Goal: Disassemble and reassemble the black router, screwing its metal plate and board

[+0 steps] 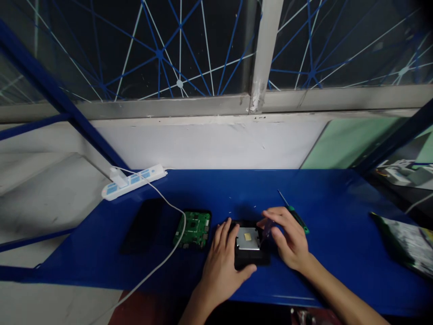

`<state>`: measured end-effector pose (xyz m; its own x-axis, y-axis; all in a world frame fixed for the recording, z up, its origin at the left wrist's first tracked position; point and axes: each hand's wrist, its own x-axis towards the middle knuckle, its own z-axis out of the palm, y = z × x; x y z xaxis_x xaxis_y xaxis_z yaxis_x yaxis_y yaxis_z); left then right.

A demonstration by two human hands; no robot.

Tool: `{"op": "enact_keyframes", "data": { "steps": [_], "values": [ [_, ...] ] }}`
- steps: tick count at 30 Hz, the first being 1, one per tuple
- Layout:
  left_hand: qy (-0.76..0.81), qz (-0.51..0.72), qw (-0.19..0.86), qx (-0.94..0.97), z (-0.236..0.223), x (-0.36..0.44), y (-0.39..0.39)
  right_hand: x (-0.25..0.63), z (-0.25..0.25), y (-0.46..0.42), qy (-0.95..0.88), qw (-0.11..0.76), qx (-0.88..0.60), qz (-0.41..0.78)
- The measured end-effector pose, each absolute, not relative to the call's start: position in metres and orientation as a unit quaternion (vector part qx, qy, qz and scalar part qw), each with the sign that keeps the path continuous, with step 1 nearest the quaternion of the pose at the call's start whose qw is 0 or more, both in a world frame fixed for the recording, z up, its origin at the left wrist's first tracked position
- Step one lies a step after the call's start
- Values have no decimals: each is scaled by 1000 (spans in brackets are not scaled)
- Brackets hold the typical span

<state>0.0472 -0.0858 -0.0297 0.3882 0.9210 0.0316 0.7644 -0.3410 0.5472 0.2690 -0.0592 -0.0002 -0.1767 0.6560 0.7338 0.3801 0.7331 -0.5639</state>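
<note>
"Where's the thing you're working on?"

"From my remote seat I see the black case near the middle of the surface's near edge. A smooth, silvery metal plate sits in it, with a small yellowish square at its centre."

"And the hands?"

"My left hand is spread, fingers draped over the case's left side, thumb stretched along the near side; I take that as steadying, not gripping. My right hand is curled, pinching a thin, translucent purple piece at the case's right side, upright there, I'd judge, so its lower end meets the rim. I can't tell whether it goes in."

"What's around it?"

"On the left, a green circuit board in a dark tray, a white cable looping across it. Further toward the left edge, a flat, dark slab. A glossy white power strip fills the far left corner, likely out of the way. Beyond my right hand lies a green-handled screwdriver, handy to reach, I'd say. A crinkled bag rests by the right edge."
</note>
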Motion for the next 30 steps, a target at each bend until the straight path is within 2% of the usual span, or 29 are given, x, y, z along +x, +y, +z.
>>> {"op": "enact_keyframes", "data": {
  "steps": [3, 11, 21, 30],
  "values": [
    [529, 161, 227, 802, -29, 48, -86, 268, 3, -60, -753, 537, -354, 139],
    [530, 165, 226, 800, -31, 48, -85, 268, -2, -57, -750, 551, -359, 72],
    [534, 157, 232, 798, -26, 49, -87, 269, 4, -63, -761, 528, -344, 156],
    [533, 163, 230, 798, -28, 49, -86, 269, 0, -59, -754, 551, -348, 80]
  ]
}}
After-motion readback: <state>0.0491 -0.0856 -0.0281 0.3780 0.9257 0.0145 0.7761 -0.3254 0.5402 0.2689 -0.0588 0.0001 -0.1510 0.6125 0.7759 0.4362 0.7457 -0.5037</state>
